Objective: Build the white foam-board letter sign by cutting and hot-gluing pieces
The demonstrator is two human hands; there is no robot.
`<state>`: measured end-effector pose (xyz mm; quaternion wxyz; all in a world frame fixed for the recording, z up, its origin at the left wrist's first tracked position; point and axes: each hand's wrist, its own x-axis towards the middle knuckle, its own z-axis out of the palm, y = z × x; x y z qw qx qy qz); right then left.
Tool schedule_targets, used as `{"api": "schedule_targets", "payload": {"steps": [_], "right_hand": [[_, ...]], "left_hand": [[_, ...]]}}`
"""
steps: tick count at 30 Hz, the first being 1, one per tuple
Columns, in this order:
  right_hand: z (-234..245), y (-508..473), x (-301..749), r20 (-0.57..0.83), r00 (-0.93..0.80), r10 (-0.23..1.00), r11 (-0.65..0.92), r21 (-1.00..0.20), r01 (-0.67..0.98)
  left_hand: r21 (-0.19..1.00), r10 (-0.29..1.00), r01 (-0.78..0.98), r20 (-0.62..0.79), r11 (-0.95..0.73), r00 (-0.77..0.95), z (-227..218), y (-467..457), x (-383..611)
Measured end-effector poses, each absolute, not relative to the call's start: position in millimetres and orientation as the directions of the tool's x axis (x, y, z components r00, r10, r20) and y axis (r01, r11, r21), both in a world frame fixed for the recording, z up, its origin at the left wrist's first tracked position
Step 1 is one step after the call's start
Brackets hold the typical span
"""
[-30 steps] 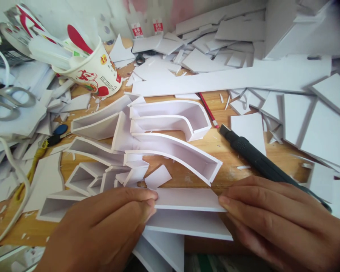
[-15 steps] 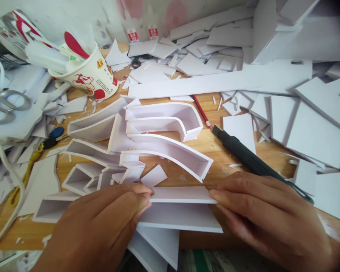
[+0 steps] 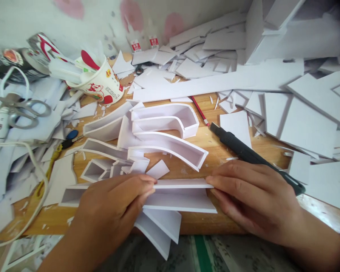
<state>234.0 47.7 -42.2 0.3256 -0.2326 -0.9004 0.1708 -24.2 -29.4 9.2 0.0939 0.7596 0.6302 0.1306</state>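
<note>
A hollow white foam-board shape (image 3: 175,199) lies along the front of the wooden table, its curved lower walls jutting past the edge. My left hand (image 3: 116,207) pinches the upper strip (image 3: 183,184) of this shape near its middle, with the fingers covering part of it. At the strip's right end, my right hand (image 3: 252,200) grips between thumb and fingertips. Just behind stands another hollow piece with curved white walls (image 3: 170,145). A black utility knife (image 3: 243,151) lies beyond my right hand, and a small white square (image 3: 158,169) sits near my left fingertips.
White board scraps (image 3: 306,126) cover the right and back. A paper cup (image 3: 102,85) holding utensils stands at back left. Scissors (image 3: 31,113), a white cable (image 3: 36,162) and a key on a yellow cord (image 3: 55,155) are on the left. A red pencil (image 3: 200,110) lies mid-table.
The camera view has shifted, showing more of the left side and the front edge. Both hands keep their hold on the strip, with little visible movement against the board.
</note>
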Motion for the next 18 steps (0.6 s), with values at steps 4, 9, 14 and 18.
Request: {"api": "schedule_targets", "payload": {"steps": [4,9,14,18], "right_hand": [[-43.1,47.5,233.6,0.531,-0.649,0.545,0.828,-0.459,0.320],[-46.7,47.7,233.3,0.504,-0.669,0.547,0.816,-0.501,0.289],[-47.0,47.4,232.4,0.507,-0.665,0.549,0.808,-0.524,0.268],[-40.8,44.6,235.1,0.607,-0.524,0.597,0.786,-0.574,0.231]], "left_hand": [[0.298,0.973,0.927,0.102,-0.227,0.205,14.2,-27.1,-21.6],[0.332,0.989,0.933,0.106,-0.136,0.106,13.4,-29.9,-22.2],[0.343,0.982,0.921,0.100,-0.183,0.158,12.7,-27.0,-22.4],[0.361,0.982,0.916,0.137,-0.174,0.132,12.8,-31.5,-24.2]]}}
